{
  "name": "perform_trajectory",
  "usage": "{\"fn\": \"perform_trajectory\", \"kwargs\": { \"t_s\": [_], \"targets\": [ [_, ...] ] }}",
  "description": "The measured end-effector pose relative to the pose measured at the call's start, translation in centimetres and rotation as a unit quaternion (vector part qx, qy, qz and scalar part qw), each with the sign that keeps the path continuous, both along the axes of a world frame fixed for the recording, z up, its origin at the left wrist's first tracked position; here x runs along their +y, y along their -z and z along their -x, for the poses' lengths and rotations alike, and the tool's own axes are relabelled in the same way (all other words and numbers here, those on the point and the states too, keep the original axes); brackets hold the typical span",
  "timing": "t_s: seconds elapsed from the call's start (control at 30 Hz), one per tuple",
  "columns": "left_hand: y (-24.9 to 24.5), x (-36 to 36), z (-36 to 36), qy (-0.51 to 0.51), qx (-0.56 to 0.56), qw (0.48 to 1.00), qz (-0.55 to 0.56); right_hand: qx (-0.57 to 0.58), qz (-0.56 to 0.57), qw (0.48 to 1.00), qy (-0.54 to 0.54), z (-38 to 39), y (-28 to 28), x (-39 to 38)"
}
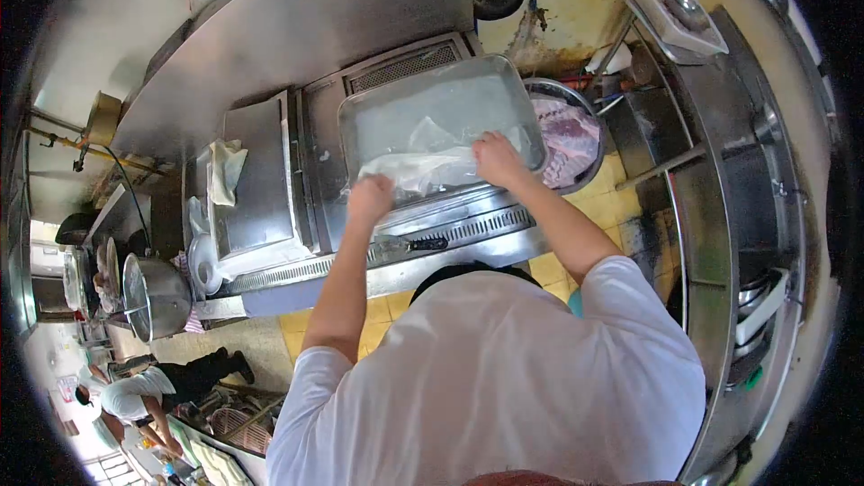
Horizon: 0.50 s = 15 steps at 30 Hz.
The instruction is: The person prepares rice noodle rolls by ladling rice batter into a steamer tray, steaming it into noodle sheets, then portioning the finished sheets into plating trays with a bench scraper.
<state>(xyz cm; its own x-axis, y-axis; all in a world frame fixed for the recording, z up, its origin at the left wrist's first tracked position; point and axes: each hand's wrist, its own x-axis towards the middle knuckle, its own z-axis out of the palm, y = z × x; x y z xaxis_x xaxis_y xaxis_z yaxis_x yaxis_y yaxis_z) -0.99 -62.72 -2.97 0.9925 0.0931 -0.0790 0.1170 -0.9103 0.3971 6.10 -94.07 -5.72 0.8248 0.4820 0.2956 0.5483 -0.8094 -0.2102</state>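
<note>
White shirt [504, 369] fills the bottom, arms reaching to a big metal tray [387, 117]. Whitish see-through plastic [421, 165] is bunched along the tray's near side, strung between the hands. Left hand [371, 196] is curled and pinching one end; right hand [497, 160] looks curled on the other, but I can't tell exactly how its fingers grip. Meat [567, 130] sits in a tub just right of the tray. Some black-handled tool [427, 243] lies in front. Another person [133, 396] is bent over, lower left.
</note>
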Motion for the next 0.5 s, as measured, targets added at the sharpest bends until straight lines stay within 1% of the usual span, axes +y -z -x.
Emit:
{"fn": "perform_trajectory", "kwargs": {
  "t_s": [0.03, 0.07, 0.1, 0.13, 0.17, 0.2, 0.23, 0.27, 0.3, 0.33, 0.37, 0.4, 0.43, 0.47, 0.5],
  "targets": [
    [1.6, 0.0, -0.1, 0.001, 0.000, 1.000, 0.000, 0.117, 0.017, 0.993, 0.026, -0.2, 0.3, 0.1],
    [3.0, -0.1, -0.4, 0.031, 0.042, 0.999, -0.005, 0.232, 0.035, 0.971, 0.052, -0.6, 0.6, 0.0],
    [3.9, -0.3, -0.7, 0.061, 0.083, 0.995, -0.009, 0.231, 0.036, 0.971, 0.052, -1.2, 0.3, 0.2],
    [2.5, -1.1, -1.0, 0.061, 0.082, 0.995, -0.008, 0.263, 0.058, 0.960, 0.076, -1.8, -0.6, 0.7],
    [1.0, -1.9, -1.5, 0.049, 0.013, 0.998, 0.042, 0.295, 0.081, 0.947, 0.099, -2.3, -1.4, 1.4],
    [-1.4, -3.1, -2.0, 0.036, -0.055, 0.994, 0.092, 0.304, 0.000, 0.949, 0.081, -2.3, -4.9, 2.6],
    [-4.4, -4.5, -2.5, 0.038, -0.081, 0.991, 0.101, 0.312, -0.080, 0.945, 0.062, -2.1, -8.3, 4.3],
    [-7.6, -5.7, -3.0, 0.040, -0.107, 0.988, 0.108, 0.269, -0.240, 0.933, -0.005, -2.0, -9.1, 6.3],
    [-9.9, -6.8, -3.3, 0.038, -0.107, 0.987, 0.110, 0.216, -0.394, 0.891, -0.072, -1.9, -9.8, 7.8],
    [-12.1, -7.7, -3.5, 0.044, -0.183, 0.970, 0.152, 0.215, -0.392, 0.891, -0.073, -1.8, -11.3, 8.6],
    [-13.8, -8.1, -3.5, 0.049, -0.257, 0.946, 0.192, 0.289, -0.374, 0.879, -0.062, -1.5, -13.2, 9.3],
    [-15.4, -7.6, -3.5, 0.056, -0.305, 0.927, 0.212, 0.358, -0.354, 0.862, -0.051, -1.4, -14.3, 9.6],
    [-16.5, -6.5, -3.6, 0.063, -0.351, 0.905, 0.233, 0.357, -0.354, 0.863, -0.051, -1.3, -13.8, 9.1],
    [-17.0, -4.9, -4.0, 0.039, -0.364, 0.902, 0.230, 0.320, -0.298, 0.898, -0.051, -1.2, -12.7, 8.1],
    [-18.6, -3.9, -3.1, 0.017, -0.369, 0.893, 0.258, 0.280, -0.241, 0.928, -0.051, -1.4, -11.3, 7.0]
  ]
}}
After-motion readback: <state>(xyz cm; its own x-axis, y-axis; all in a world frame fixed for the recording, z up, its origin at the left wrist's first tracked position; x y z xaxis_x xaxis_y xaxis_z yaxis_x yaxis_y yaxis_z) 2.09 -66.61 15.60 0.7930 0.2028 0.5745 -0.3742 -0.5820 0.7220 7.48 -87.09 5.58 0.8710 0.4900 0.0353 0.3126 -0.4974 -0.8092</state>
